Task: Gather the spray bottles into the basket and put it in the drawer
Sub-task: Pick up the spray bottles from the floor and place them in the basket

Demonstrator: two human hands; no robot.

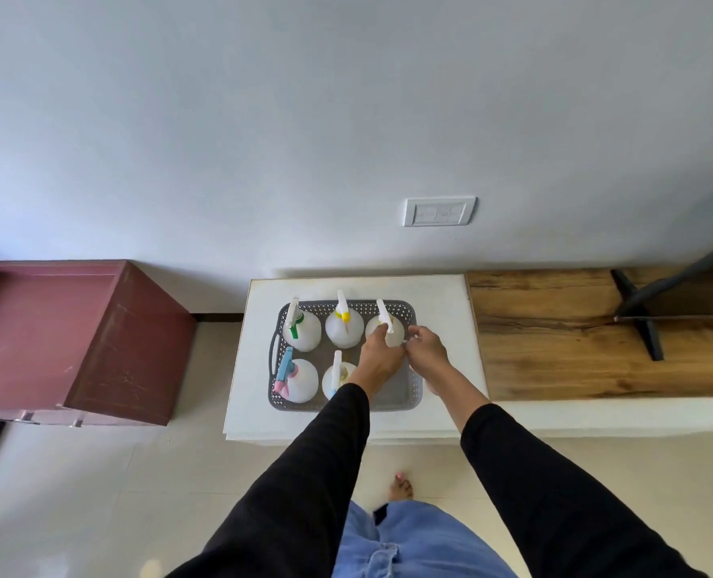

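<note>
Both hands meet over the basket (pixel 405 400): left hand (pixel 377 354) grips a half-hidden spray bottle (pixel 388 327); right hand's (pixel 428 352) grip is unclear.

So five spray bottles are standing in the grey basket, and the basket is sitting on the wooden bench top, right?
Not quite. The head view shows five spray bottles standing in the grey basket, but the basket sits on the white table, not the wooden bench top beside it. Both hands are at the back right bottle.

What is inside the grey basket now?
Five spray bottles stand in the basket. The left hand and right hand cover its near right corner.
</note>
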